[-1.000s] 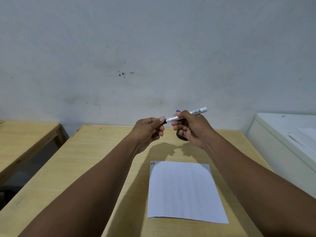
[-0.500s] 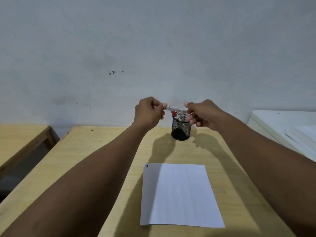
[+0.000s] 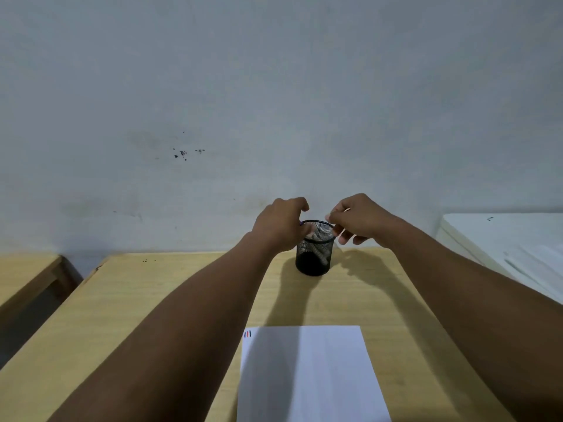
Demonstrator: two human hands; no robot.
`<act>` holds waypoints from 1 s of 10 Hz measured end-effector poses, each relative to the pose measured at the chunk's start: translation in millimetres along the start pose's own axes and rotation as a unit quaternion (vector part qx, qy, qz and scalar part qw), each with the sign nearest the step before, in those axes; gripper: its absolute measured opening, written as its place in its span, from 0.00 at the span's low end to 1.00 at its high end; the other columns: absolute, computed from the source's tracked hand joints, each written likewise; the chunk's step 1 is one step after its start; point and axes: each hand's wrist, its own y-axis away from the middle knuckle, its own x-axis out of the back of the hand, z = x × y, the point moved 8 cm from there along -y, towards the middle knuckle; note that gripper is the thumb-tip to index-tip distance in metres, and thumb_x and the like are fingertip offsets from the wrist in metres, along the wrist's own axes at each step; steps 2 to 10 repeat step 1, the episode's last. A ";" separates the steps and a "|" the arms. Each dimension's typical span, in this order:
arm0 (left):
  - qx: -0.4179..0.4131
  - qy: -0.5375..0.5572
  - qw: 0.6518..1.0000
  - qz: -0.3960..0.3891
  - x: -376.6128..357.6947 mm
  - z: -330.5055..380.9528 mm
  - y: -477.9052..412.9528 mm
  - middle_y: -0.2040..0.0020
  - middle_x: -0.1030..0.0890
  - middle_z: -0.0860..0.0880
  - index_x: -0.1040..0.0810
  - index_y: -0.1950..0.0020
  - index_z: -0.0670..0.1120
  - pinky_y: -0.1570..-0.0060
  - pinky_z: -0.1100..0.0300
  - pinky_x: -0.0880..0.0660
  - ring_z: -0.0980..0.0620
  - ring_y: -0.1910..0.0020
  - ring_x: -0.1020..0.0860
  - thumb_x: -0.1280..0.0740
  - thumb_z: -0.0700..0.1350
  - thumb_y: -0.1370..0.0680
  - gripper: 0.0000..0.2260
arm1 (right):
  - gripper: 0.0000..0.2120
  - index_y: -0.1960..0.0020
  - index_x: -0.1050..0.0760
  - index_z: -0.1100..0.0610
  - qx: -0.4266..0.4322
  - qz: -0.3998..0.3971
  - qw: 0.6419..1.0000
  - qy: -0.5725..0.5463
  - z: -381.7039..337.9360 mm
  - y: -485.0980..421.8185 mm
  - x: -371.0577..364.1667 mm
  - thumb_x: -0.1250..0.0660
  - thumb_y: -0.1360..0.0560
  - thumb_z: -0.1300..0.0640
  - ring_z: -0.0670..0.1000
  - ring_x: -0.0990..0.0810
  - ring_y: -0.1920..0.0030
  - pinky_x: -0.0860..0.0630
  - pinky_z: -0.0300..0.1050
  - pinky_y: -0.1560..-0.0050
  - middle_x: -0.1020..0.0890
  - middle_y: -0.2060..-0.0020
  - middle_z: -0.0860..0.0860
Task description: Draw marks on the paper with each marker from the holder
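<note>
Reaching over far table (image 3: pixel 182 287), left hand (image 3: pixel 278 225) curls fingers into mesh holder (image 3: pixel 314 254) rim, grip content unclear; right hand (image 3: pixel 359 220) loosely curled just right of rim. Paper (image 3: pixel 310 376) lies near, three short marks (image 3: pixel 248 334) at its far-left corner.

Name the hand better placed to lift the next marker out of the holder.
Left, probably. The left hand has fingers dipping inside the holder rim, by the markers. The right hand only touches the rim's outer edge.
</note>
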 end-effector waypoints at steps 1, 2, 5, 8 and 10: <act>0.010 -0.005 1.000 -0.013 5.3 -4.9 -1.1 0.45 0.16 0.44 0.25 0.33 0.53 0.46 0.49 0.23 0.41 0.43 0.21 0.27 0.57 0.27 0.24 | 0.09 0.47 0.20 0.63 0.000 -0.002 1.000 0.002 -4.0 2.9 -1.8 0.32 0.21 0.56 0.52 0.17 0.69 0.26 0.40 0.69 0.11 0.55 0.61; 0.010 -0.005 1.000 -0.013 5.3 -4.9 -1.1 0.45 0.16 0.44 0.25 0.33 0.53 0.46 0.49 0.23 0.41 0.43 0.21 0.27 0.57 0.27 0.24 | 0.09 0.47 0.20 0.63 0.000 -0.002 1.000 0.002 -4.0 2.9 -1.8 0.32 0.21 0.56 0.52 0.17 0.69 0.26 0.40 0.69 0.11 0.55 0.61; 0.010 -0.005 1.000 -0.013 5.3 -4.9 -1.1 0.45 0.16 0.44 0.25 0.33 0.53 0.46 0.49 0.23 0.41 0.43 0.21 0.27 0.57 0.27 0.24 | 0.09 0.47 0.20 0.63 0.000 -0.002 1.000 0.002 -4.0 2.9 -1.8 0.32 0.21 0.56 0.52 0.17 0.69 0.26 0.40 0.69 0.11 0.55 0.61; 0.010 -0.005 1.000 -0.013 5.3 -4.9 -1.1 0.45 0.16 0.44 0.25 0.33 0.53 0.46 0.49 0.23 0.41 0.43 0.21 0.27 0.57 0.27 0.24 | 0.09 0.47 0.20 0.63 0.000 -0.002 1.000 0.002 -4.0 2.9 -1.8 0.32 0.21 0.56 0.52 0.17 0.69 0.26 0.40 0.69 0.11 0.55 0.61; 0.010 -0.005 1.000 -0.013 5.3 -4.9 -1.1 0.45 0.16 0.44 0.25 0.33 0.53 0.46 0.49 0.23 0.41 0.43 0.21 0.27 0.57 0.27 0.24 | 0.09 0.47 0.20 0.63 0.000 -0.002 1.000 0.002 -4.0 2.9 -1.8 0.32 0.21 0.56 0.52 0.17 0.69 0.26 0.40 0.69 0.11 0.55 0.61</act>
